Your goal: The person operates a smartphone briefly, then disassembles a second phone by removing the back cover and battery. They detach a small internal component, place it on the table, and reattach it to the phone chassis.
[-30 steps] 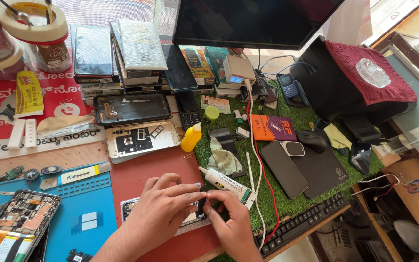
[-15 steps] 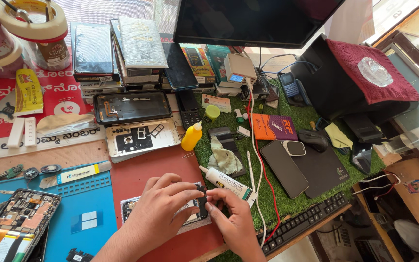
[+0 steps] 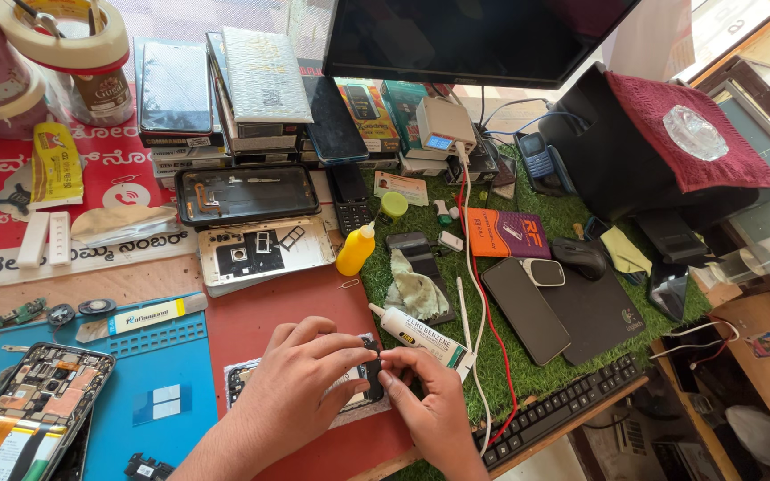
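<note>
My left hand (image 3: 300, 383) and my right hand (image 3: 428, 403) meet over a red mat (image 3: 269, 307) at the near edge of the bench. Both pinch a small dark phone part (image 3: 372, 372) between fingertips, above a flat phone panel (image 3: 244, 381) that lies mostly hidden under my left hand. A white glue tube (image 3: 421, 337) lies just beyond my right hand. A yellow squeeze bottle (image 3: 355, 249) stands a little further back.
An opened phone showing its boards (image 3: 33, 401) lies on a blue mat (image 3: 167, 401) at the left. Phone frames (image 3: 251, 194), stacked phones and boxes fill the back. A monitor (image 3: 465, 36), black keyboard (image 3: 563, 410), mouse (image 3: 579, 256) and dark phone (image 3: 526, 307) sit on green turf to the right.
Both hands stay in the same spot with only small finger shifts on the dark part. The view has tilted slightly.
</note>
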